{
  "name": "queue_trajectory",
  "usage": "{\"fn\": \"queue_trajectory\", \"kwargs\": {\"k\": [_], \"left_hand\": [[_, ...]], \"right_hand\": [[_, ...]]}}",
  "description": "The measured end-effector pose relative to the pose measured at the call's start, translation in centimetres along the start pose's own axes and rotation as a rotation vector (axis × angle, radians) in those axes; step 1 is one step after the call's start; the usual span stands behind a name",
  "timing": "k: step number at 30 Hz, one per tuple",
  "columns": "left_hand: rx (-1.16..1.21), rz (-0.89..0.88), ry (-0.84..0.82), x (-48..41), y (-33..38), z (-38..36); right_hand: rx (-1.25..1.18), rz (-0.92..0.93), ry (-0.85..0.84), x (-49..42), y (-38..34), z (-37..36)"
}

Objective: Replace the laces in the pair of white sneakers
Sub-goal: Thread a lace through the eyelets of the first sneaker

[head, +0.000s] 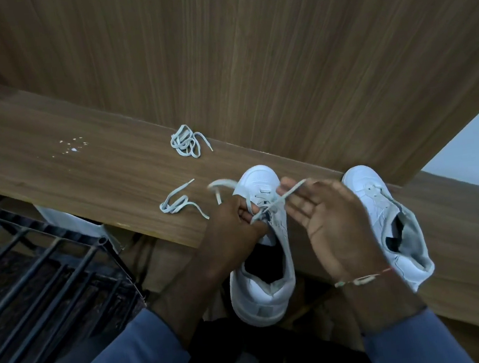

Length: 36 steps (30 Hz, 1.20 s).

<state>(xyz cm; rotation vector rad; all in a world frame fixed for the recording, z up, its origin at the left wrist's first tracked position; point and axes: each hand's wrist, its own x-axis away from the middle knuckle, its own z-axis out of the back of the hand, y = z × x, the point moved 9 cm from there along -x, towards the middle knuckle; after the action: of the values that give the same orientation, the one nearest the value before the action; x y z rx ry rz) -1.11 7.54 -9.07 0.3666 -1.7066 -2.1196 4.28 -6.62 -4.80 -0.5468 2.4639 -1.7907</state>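
Two hands work the left sneaker (260,268) at the desk (51,161) edge nearest us: the left hand (233,220) seemingly pinches its eyelet flap to steady it, while the right hand (335,224) pinches the lace (290,192) taut for threading.

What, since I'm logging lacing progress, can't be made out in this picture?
Head view only:
- Eyelets of the near white low-top sneaker: how many are threaded is hidden by the left hand, which grips its flat white lace.
- White strand left of its toe: motion-blurred; same lace or not is unclear.
- Right hand: whether it pinches the lace or merely supports it is unclear.
- Second white sneaker: its inner side is behind the right hand.
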Motion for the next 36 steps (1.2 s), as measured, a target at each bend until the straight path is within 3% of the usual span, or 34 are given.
{"fn": "queue_trajectory", "kwargs": {"k": [2,3,4,6,8,11,13,16,21,23,25,26,27,28,31,32,36], "left_hand": [[-0.006,-0.003,0.035,0.0,-0.1,0.3],[0.003,-0.003,0.051,0.1,-0.2,0.3],[0.007,-0.001,0.063,0.1,-0.3,0.3],[-0.006,-0.001,0.083,0.1,-0.3,0.5],[-0.002,-0.018,0.107,0.1,0.0,0.7],[0.018,-0.022,0.101,0.2,0.2,0.6],[0.024,-0.01,0.088,0.2,0.2,0.5],[0.064,0.012,0.091,0.0,-0.4,0.4],[0.238,0.076,0.091,-0.3,-1.4,0.2],[0.26,0.068,0.087,-0.4,-1.3,0.1],[0.269,0.069,0.075,-0.4,-1.3,0.0],[0.281,0.09,0.075,-0.5,-1.7,-0.1],[0.288,0.115,0.076,-0.5,-2.0,-0.1],[0.287,0.127,0.078,-0.5,-2.2,-0.1],[0.266,0.12,0.07,-0.5,-1.9,-0.2],[0.26,0.117,0.069,-0.5,-1.8,-0.2],[0.232,0.102,0.067,-0.3,-1.3,-0.1]], "right_hand": [[-0.194,0.006,-0.034,0.2,-1.1,-0.1],[-0.125,0.028,-0.014,0.2,-1.3,0.2],[0.074,0.075,0.022,0.2,-1.5,0.7],[0.732,0.267,0.079,0.2,-2.1,1.2],[1.251,0.431,0.003,0.3,-1.5,-0.2],[1.544,0.366,-0.138,-0.2,0.8,-1.3],[1.661,0.309,-0.143,-0.6,1.6,-1.3],[1.603,0.316,-0.06,-0.8,1.1,-0.8],[1.367,0.495,0.021,0.0,-0.8,-0.9],[0.921,0.347,-0.113,0.4,0.1,-1.3],[0.227,0.122,-0.218,1.1,0.6,-2.3],[0.02,0.066,-0.197,1.1,0.5,-2.0],[-0.025,0.052,-0.144,1.0,0.2,-1.6],[0.101,0.078,-0.093,0.6,-0.1,-0.8],[0.958,0.312,-0.054,-0.1,-0.7,-0.2],[1.135,0.372,-0.087,0.0,-0.5,-0.7],[1.416,0.349,-0.152,0.0,1.1,-1.6]]}}
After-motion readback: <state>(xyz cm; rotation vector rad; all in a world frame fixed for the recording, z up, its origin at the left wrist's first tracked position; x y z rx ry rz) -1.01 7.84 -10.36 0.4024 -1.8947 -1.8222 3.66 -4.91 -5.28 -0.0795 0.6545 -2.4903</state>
